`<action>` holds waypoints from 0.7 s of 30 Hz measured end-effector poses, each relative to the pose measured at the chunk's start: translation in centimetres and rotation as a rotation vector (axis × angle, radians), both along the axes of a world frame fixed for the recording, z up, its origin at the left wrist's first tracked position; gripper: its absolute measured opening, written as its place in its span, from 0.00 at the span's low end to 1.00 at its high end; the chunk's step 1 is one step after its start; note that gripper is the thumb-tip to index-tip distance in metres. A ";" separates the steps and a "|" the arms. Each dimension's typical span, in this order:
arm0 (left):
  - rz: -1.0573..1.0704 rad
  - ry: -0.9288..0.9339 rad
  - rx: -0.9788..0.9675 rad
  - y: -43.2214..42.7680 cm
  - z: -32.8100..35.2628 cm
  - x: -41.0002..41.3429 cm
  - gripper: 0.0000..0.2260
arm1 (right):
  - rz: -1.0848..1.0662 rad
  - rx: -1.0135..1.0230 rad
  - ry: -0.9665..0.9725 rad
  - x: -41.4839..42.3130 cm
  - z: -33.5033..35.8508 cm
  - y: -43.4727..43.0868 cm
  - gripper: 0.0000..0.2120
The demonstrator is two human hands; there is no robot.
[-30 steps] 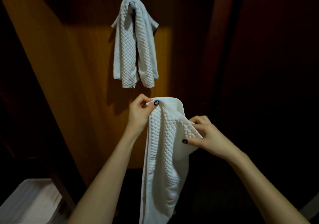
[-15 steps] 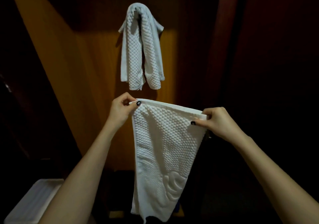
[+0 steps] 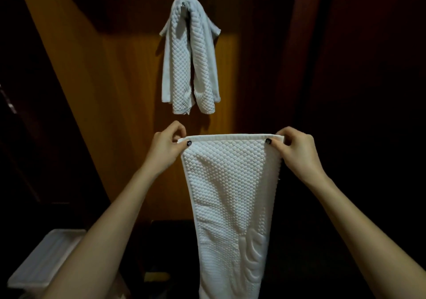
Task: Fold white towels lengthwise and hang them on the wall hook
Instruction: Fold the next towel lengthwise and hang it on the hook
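A white waffle-textured towel (image 3: 230, 195) hangs stretched flat in front of me, its top edge level and taut. My left hand (image 3: 167, 149) pinches its upper left corner and my right hand (image 3: 297, 151) pinches its upper right corner. The towel's lower end runs out of the bottom of the view. Above it, a second white towel (image 3: 191, 63) is draped in a fold over a small metal wall hook (image 3: 183, 5) on the wooden panel; both its ends hang down side by side.
An orange-brown wooden wall panel (image 3: 119, 91) stands behind the towels, with dark red panels (image 3: 357, 68) to the right. A white ribbed bin or lid (image 3: 43, 262) sits at the lower left. The surroundings are very dark.
My hands have moved apart and levelled out, so the bunched towel is spread wide and flat between them. The view has shifted slightly downward.
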State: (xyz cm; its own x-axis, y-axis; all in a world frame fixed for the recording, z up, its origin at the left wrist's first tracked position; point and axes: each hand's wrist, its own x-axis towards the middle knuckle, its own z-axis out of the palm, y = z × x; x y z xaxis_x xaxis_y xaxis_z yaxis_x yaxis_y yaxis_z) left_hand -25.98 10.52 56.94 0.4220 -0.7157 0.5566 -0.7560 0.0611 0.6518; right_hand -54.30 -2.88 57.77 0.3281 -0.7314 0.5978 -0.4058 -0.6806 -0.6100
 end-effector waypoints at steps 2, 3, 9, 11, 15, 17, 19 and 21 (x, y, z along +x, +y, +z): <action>0.072 -0.008 0.044 -0.5 -0.8 -1.0 0.11 | -0.060 -0.005 0.088 -0.2 -0.7 -0.3 0.06; 0.101 0.043 0.063 -0.8 -1.3 -1.7 0.12 | -0.089 -0.004 0.130 -0.3 -1.1 -0.3 0.07; 0.205 0.331 0.091 -2.7 -3.4 -6.4 0.05 | 0.041 0.301 -0.049 -0.5 -3.0 1.2 0.12; 0.162 0.392 0.067 -3.1 -3.5 -7.7 0.04 | 0.167 0.371 -0.096 -0.4 -3.0 2.1 0.11; 0.054 0.445 0.046 -3.5 -2.6 -9.7 0.04 | 0.295 0.313 -0.113 -0.2 -2.0 3.3 0.14; -0.028 0.457 0.021 -3.4 -1.9 -10.6 0.07 | 0.319 0.271 -0.147 0.2 -1.2 3.8 0.13; -0.101 0.509 -0.001 -3.4 -1.4 -11.1 0.08 | 0.365 0.278 -0.121 0.7 -0.4 4.1 0.09; -0.151 0.566 -0.026 -3.3 -0.8 -11.3 0.08 | 0.414 0.326 0.001 0.9 0.4 4.1 0.08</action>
